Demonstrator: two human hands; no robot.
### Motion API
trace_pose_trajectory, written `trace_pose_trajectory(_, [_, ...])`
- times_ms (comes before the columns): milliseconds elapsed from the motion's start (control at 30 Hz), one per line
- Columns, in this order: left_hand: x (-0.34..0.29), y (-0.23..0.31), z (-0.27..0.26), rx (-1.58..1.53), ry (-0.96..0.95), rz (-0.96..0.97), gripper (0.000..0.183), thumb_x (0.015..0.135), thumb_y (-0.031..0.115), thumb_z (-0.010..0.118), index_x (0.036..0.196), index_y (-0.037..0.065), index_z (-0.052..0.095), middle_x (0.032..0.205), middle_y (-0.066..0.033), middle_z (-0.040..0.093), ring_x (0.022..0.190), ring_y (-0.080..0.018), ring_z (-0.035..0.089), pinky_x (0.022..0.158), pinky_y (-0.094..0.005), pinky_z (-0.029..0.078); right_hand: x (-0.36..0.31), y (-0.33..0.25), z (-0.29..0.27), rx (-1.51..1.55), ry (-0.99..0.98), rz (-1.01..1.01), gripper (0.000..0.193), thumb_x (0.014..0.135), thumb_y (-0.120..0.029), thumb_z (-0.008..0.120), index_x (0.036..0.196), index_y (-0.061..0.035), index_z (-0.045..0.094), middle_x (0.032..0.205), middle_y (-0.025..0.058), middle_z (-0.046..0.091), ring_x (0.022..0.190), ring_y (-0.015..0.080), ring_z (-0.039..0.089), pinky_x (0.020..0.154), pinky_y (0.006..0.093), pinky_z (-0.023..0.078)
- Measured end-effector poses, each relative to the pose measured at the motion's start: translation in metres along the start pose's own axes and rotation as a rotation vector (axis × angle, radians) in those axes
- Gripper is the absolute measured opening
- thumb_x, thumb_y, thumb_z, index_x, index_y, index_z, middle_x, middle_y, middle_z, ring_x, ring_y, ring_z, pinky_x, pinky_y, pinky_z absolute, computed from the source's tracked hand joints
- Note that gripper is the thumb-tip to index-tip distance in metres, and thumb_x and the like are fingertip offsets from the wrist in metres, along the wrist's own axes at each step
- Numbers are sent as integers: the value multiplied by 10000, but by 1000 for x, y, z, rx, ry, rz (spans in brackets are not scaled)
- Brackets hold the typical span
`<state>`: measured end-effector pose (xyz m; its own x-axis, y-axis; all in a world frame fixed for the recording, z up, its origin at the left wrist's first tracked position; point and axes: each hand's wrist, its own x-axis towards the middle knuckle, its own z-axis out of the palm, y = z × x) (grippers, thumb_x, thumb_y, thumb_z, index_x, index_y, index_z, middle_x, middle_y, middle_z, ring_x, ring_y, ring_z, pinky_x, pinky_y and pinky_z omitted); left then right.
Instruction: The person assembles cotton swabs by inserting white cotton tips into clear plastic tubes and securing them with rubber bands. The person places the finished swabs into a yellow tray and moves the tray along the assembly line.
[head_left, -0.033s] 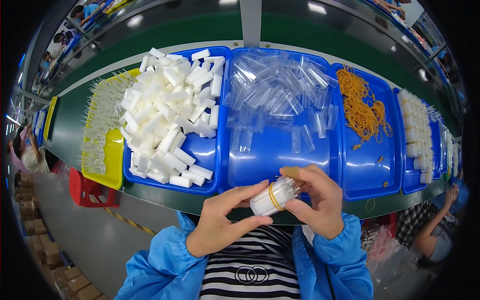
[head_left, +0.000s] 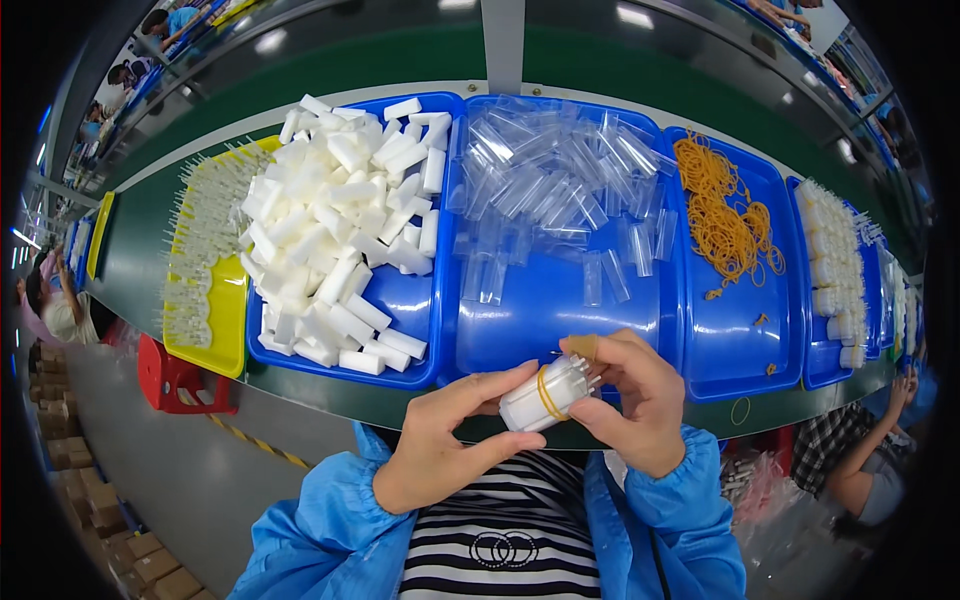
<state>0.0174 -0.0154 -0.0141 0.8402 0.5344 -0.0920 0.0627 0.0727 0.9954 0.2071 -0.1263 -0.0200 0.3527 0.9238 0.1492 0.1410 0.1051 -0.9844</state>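
At the worktop's [head_left: 135, 245] near edge, hands [head_left: 435, 450] [head_left: 638, 415] partly hide the banded bundle [head_left: 530, 408]; blue sleeves [head_left: 320, 520] are cut off below

bundle [head_left: 520, 411]: white | rubber band [head_left: 546, 394]: yellow | shirt [head_left: 500, 515]: black-and-white stripes | sleeves [head_left: 335, 505]: blue

The head-worn fisheye looks down from close above the green workbench [head_left: 135, 245].

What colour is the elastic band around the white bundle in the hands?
The elastic band is yellow-orange; it shows best in the head view.
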Motion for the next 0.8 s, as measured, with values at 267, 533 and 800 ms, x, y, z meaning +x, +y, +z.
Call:
trace_pose_trajectory(267, [3,-9,3,126,199,151,611,753,96,852,1289,1,573,1198,-122,640,1042,-183,643,896,-311,541,4,-1,14,239,64,141,518,822,-63,778,1294,-3,574,1160,121,629,958,154,628,824,275,540])
trace_pose_trajectory(533, [6,9,-11,130,-53,218,771,687,125,884,1365,30,530,1310,-141,523,954,-216,650,788,-277,566,12,-1,-12,388,-194,317,659,790,-57,808,1361,27,491,1096,96,686,943,123,616,873,285,484])
trace_pose_trajectory(800, [17,6,-19,492,-111,548,728,577,243,939,1198,55,609,1110,-97,628,876,-190,652,670,-300,528,12,-3,-11,375,-371,337,752,746,-98,847,1391,1,475,1173,100,662,980,136,598,857,296,486])
